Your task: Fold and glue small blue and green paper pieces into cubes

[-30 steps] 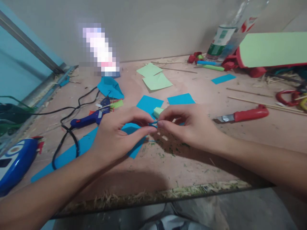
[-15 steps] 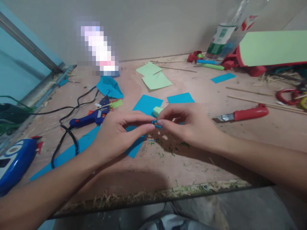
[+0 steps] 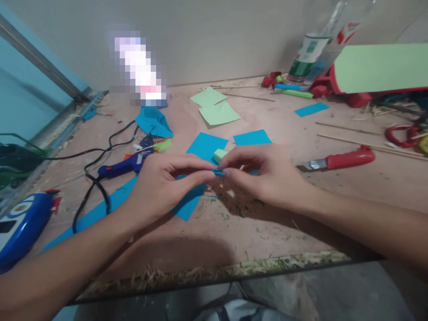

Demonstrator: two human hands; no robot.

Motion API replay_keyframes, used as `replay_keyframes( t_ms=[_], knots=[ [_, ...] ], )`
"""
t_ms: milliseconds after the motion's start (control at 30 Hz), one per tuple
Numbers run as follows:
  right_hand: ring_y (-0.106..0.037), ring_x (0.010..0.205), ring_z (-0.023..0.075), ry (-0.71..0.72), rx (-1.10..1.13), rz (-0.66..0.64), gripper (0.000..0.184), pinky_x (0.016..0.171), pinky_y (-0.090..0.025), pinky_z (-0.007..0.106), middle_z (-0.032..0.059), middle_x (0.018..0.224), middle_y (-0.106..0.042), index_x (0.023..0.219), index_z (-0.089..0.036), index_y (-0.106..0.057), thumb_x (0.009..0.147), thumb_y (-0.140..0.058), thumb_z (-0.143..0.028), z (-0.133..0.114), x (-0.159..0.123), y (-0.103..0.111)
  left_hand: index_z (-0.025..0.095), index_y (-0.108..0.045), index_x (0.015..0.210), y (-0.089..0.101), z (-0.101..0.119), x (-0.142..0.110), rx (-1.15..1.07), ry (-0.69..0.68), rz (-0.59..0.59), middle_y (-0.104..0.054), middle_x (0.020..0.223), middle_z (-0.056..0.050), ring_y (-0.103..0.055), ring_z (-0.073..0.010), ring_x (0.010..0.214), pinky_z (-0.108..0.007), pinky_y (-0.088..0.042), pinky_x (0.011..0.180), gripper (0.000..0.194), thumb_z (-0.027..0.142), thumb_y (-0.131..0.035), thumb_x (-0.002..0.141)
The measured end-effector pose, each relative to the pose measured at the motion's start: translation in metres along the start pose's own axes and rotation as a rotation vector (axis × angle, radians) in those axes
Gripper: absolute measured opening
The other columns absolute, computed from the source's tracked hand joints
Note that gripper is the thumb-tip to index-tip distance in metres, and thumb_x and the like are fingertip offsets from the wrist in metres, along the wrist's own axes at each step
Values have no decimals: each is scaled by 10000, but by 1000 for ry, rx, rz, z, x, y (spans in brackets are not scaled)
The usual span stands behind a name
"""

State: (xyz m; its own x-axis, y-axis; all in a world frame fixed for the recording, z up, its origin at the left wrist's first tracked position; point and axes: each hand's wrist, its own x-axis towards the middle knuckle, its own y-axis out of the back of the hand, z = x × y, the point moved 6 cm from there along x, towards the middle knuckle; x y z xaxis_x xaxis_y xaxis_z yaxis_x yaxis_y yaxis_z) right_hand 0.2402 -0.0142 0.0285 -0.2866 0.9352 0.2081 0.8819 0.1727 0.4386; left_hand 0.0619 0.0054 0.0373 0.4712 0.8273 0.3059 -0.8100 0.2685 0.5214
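Observation:
Between my fingertips is a small folded strip of blue paper point(image 3: 218, 171). My left hand point(image 3: 174, 178) pinches its left end with thumb and index finger. My right hand point(image 3: 259, 171) pinches the right end the same way. Just behind the strip, a small pale green folded piece point(image 3: 220, 155) shows beside my right index finger. Flat blue sheets point(image 3: 207, 145) lie beyond the hands, and another blue piece point(image 3: 189, 205) is partly covered by my left hand. A blue glue gun point(image 3: 122, 166) rests to the left of that hand.
A red-handled cutter point(image 3: 349, 158) lies right, blade toward my right hand. Pale green sheets point(image 3: 219, 113), thin sticks point(image 3: 364, 143), a plastic bottle point(image 3: 306, 58) and a red-wheeled toy point(image 3: 357, 97) are farther back. A black cord point(image 3: 87, 176) loops at left near a blue-and-white device point(image 3: 25, 227).
The small blue strip is pressed flatter between my fingertips; its open loop has narrowed. Both hands stay in nearly the same place.

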Motion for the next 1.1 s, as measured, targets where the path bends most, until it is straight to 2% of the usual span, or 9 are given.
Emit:
replay_keyframes(
  t_ms=[233,400,567,833,967,1100],
  knots=[
    [-693,720,152,-2,21,-16,118,640,-515,272,15,822,-790,861,-191,-793,940,-709,-218,0,0,-1,294,-865,889,-4,-1,0,-39,9,-31,-855,901,9,-804,-235,813,-344,-661,747,94,204,-841,878],
    [-668,691,123,47,16,-13,127,616,-491,245,0,785,-777,849,-173,-781,953,-722,-215,-2,0,-2,272,-865,844,-4,2,0,-54,12,-15,-853,854,16,-798,-217,767,-305,-651,703,97,181,-837,860],
    [-648,661,119,82,0,3,140,600,-488,237,-8,742,-752,824,-169,-764,946,-738,-233,-2,-2,-2,251,-874,815,-7,3,1,-138,89,-39,-851,826,16,-795,-189,752,-250,-649,689,123,136,-834,830],
    [-661,677,110,163,-51,24,134,614,-504,223,-6,767,-761,862,-163,-777,974,-723,-216,-5,-5,-2,259,-870,767,-8,3,-2,-219,129,22,-836,764,30,-773,-150,690,-197,-619,632,152,110,-861,792],
    [-669,680,114,147,-2,16,135,611,-505,226,-2,778,-775,858,-167,-788,966,-728,-223,-5,-3,-1,255,-864,758,-7,-1,-1,-246,137,4,-824,730,27,-768,-156,651,-214,-627,615,156,107,-846,805],
    [-683,680,118,99,15,-31,122,593,-503,225,4,813,-794,921,-173,-809,946,-690,-166,-4,-2,-2,258,-861,749,-1,-5,4,-181,100,-3,-825,727,20,-767,-165,652,-218,-612,606,143,127,-852,806]
  ],
)
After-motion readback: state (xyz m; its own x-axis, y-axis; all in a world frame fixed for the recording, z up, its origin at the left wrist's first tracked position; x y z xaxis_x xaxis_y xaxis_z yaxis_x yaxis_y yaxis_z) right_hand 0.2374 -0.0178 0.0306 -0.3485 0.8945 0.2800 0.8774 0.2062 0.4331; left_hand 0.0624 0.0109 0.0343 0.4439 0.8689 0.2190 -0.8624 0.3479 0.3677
